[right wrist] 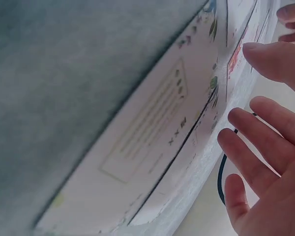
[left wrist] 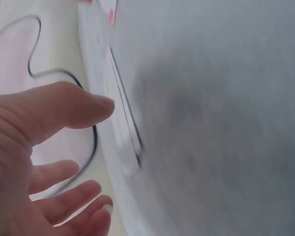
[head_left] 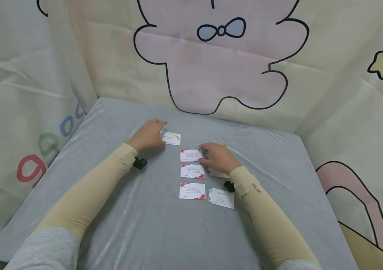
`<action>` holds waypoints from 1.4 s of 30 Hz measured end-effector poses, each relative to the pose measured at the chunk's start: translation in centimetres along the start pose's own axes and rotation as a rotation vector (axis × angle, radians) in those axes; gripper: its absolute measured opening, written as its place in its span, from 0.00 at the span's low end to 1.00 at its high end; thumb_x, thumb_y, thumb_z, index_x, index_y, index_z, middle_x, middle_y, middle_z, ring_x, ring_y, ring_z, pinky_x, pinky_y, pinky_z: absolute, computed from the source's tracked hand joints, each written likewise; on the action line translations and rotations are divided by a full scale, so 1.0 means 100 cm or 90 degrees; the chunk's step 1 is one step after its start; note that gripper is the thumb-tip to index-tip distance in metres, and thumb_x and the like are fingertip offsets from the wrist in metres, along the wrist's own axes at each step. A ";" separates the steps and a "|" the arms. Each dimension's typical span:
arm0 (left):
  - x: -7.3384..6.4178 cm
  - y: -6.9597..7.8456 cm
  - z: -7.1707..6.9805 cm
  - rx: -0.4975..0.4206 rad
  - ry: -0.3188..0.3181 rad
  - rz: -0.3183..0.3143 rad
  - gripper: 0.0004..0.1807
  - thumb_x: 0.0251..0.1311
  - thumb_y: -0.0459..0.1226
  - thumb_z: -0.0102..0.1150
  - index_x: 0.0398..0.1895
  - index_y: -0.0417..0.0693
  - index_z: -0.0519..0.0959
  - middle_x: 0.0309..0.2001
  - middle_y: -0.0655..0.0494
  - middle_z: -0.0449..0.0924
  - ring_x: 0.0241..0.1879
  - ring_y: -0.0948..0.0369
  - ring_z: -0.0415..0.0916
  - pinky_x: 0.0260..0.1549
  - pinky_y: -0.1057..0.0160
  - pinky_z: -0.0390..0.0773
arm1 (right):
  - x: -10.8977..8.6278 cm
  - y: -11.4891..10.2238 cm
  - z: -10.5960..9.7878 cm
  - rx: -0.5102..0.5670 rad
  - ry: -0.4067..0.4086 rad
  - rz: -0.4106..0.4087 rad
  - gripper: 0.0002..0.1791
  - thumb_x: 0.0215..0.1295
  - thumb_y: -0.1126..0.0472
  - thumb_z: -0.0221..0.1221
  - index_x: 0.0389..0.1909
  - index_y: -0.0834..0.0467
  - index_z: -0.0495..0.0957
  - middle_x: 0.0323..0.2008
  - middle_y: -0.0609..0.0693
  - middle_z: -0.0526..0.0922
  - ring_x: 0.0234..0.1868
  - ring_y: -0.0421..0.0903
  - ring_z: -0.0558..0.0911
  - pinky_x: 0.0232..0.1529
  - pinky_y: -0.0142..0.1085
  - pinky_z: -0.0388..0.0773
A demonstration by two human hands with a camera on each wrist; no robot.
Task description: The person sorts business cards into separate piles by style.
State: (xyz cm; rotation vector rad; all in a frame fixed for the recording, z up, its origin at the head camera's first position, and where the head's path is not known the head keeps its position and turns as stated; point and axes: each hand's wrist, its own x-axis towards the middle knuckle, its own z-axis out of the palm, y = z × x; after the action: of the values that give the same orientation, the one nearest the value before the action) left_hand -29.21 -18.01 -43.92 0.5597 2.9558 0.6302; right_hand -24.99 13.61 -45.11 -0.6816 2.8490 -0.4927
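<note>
My left hand [head_left: 148, 135] is at the left end of a white card with a green-yellow curve [head_left: 172, 138]. In the left wrist view that card shows as part of a thin stack [left wrist: 119, 110]; my thumb [left wrist: 83, 105] overlaps its edge and the other fingers are spread apart. My right hand [head_left: 221, 158] hovers over the top of the card columns, thumb and fingertips at the right end of a red-flowered card [head_left: 189, 155]. Its fingers are loosely extended, holding nothing. Beneath it, leaf-patterned cards [right wrist: 142, 128] are partly hidden.
Below the top red-flowered card lie a second [head_left: 192, 171] and a third [head_left: 192, 191] in a column. A leaf-patterned card [head_left: 221, 197] lies tilted at lower right. Grey cloth [head_left: 144, 232] covers the table, and a printed curtain [head_left: 117, 56] hangs behind it.
</note>
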 end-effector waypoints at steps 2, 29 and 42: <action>-0.001 -0.012 -0.004 -0.016 -0.021 -0.011 0.47 0.60 0.40 0.74 0.81 0.35 0.65 0.78 0.33 0.68 0.79 0.38 0.63 0.81 0.41 0.62 | 0.005 -0.003 0.000 -0.001 -0.006 0.007 0.34 0.71 0.49 0.71 0.75 0.53 0.76 0.73 0.52 0.80 0.78 0.56 0.74 0.81 0.68 0.58; 0.012 0.016 0.016 -0.062 -0.053 0.023 0.40 0.61 0.35 0.74 0.77 0.36 0.72 0.69 0.39 0.80 0.69 0.45 0.77 0.73 0.47 0.75 | 0.067 -0.035 0.002 0.015 -0.015 0.016 0.32 0.73 0.55 0.69 0.76 0.53 0.75 0.75 0.52 0.77 0.80 0.54 0.71 0.82 0.59 0.60; 0.013 0.010 0.017 -0.061 -0.055 0.015 0.36 0.65 0.37 0.73 0.76 0.38 0.73 0.66 0.42 0.81 0.66 0.48 0.78 0.71 0.48 0.76 | 0.075 -0.037 0.006 0.010 -0.006 0.018 0.30 0.73 0.56 0.68 0.74 0.51 0.77 0.70 0.53 0.80 0.69 0.52 0.79 0.76 0.59 0.66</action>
State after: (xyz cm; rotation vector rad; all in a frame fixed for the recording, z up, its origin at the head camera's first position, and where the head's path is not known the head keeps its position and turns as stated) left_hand -29.89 -16.03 -45.09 0.5972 2.8257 0.7263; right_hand -29.92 6.85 -45.01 -0.6378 2.8390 -0.5054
